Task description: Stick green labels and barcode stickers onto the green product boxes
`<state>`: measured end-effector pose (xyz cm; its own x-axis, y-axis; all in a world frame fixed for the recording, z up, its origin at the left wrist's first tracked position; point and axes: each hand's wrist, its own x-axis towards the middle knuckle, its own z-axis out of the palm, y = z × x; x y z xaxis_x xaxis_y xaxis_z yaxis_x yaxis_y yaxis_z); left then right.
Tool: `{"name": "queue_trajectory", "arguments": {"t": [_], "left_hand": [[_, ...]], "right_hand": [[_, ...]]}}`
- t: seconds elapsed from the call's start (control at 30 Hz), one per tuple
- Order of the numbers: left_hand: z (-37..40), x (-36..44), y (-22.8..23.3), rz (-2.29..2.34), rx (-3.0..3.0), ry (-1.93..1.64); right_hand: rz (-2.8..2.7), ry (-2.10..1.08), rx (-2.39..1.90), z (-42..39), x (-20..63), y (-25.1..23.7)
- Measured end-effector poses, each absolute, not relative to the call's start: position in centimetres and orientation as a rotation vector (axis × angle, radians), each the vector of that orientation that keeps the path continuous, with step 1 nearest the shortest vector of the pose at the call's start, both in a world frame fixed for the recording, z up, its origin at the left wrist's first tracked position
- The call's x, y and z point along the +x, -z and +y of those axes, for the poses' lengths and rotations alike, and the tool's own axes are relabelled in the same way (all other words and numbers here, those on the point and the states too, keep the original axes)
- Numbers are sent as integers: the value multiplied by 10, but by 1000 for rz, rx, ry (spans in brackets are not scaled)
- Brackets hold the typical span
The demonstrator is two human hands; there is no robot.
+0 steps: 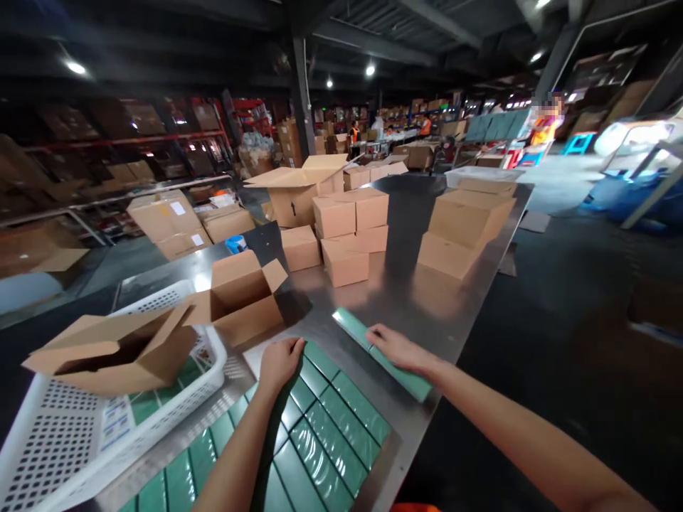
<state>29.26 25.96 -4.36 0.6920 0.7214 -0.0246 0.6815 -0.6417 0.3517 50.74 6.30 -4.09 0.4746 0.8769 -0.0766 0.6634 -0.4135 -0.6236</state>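
Several green boxes in glossy clear wrap (320, 434) lie in rows on the metal table before me. At their far corner is my left hand (277, 366), its fingers curled and pressed together; what they hold is hidden. To the right, my right hand (398, 350) grips a long, flat green wrapped pack (355, 326) by its middle. That pack lies at a slant near the table's right edge, apart from the rows.
A white perforated basket (181, 402) on the left holds green packs and an open carton (144, 355). Another open carton (248, 299) stands beside it. Closed cartons are stacked mid-table (346, 242) and at the right edge (464, 220). A blue tape roll (235, 244) lies farther back.
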Motion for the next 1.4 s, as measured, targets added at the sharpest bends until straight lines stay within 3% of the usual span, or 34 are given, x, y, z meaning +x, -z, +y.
{"name": "queue_trajectory", "arguments": {"t": [0.17,0.43,0.67,1.2,1.4], "left_hand": [[261,291,46,1056,2536,-200],[262,289,49,697,2497,-243],[261,288,44,674,2507,-195],[263,286,42,781,2531,-119],[249,289,21,809,2643,-87]], "right_hand": [[-1227,-666,-2036,75,446,66],[-1136,-875,-1747,78,454,65],[-1084,-977,-1537,80,444,68],[-1209,-1000,-1721,95,450,77],[-1122,-1147,-1677,94,456,81]]}}
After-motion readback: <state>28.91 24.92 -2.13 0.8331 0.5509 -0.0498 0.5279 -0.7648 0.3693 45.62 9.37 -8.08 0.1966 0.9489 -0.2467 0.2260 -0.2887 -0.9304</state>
